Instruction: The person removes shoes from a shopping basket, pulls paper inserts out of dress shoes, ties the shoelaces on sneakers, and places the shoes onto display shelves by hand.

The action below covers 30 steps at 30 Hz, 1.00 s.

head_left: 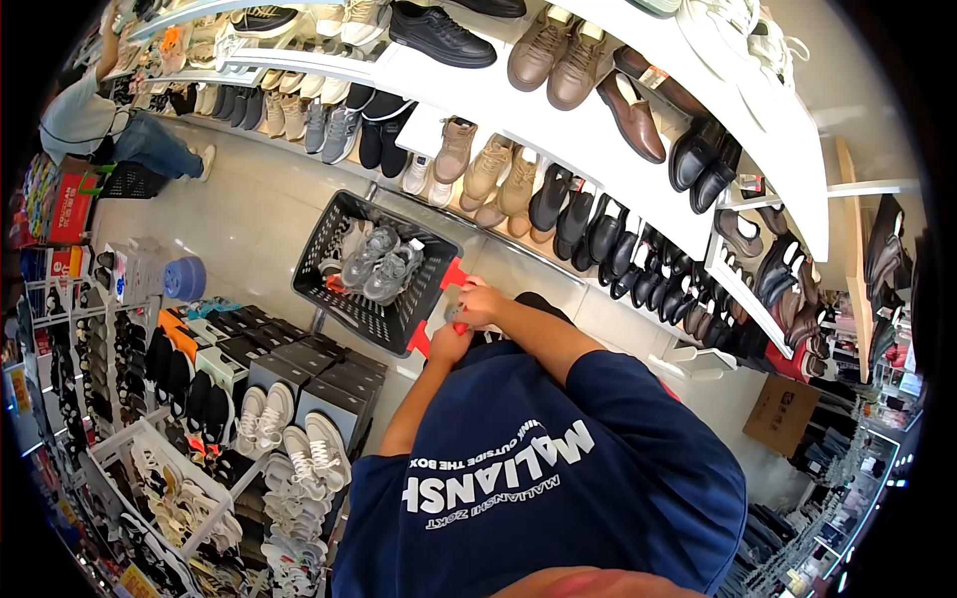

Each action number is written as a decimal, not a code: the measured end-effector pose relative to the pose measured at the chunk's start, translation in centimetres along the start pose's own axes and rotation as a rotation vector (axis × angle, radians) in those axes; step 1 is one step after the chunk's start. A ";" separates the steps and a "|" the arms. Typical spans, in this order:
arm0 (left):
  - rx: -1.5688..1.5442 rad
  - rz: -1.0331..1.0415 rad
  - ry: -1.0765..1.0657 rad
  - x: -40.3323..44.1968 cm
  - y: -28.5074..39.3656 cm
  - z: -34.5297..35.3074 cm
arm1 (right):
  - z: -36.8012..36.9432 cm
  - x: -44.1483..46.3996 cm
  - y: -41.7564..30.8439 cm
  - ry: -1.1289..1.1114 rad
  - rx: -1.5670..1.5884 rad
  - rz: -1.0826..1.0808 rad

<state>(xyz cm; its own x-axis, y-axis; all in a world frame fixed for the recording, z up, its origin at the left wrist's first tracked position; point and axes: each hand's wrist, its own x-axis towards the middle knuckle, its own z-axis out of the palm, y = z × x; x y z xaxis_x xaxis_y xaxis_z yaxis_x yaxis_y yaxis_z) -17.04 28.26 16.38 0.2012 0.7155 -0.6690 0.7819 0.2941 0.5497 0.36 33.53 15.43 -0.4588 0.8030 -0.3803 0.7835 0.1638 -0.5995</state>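
Note:
Both my hands are wrapped round the red handle (455, 273) of a black shopping basket (424, 269) in front of me. My left hand (451, 343) is closed on its lower-left part. My right hand (481, 303) sits just above, closed on the same handle, with the two hands almost touching. Inside the perforated basket lie grey sneakers (384, 267) and other shoes partly hidden under them. Much of the handle is covered by my fingers.
White shelves (439, 75) full of shoes run along the far side and to the right. Stacked shoe boxes (299, 364) and shoe racks (169, 468) stand on the left. Another person (110, 125) reaches to a shelf at upper left. A cardboard box (781, 416) is at right.

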 end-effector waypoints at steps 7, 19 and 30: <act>-0.029 0.022 0.008 -0.2 -0.4 0.4 | 1.8 0.0 1.6 -0.002 -0.030 -0.057; -0.010 -0.015 -0.052 -0.2 -0.3 1.4 | 0.8 -1.2 1.2 -0.089 -0.065 -0.006; -0.076 0.096 -0.037 0.6 -0.7 2.4 | -1.4 -2.2 0.5 -0.161 -0.059 0.040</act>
<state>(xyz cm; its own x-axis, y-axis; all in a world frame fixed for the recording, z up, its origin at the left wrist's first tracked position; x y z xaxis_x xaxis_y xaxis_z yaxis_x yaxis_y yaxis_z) -16.07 26.96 14.43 0.2958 0.7196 -0.6282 0.7109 0.2734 0.6479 2.35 32.68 16.95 -0.4844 0.7084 -0.5134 0.8233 0.1706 -0.5414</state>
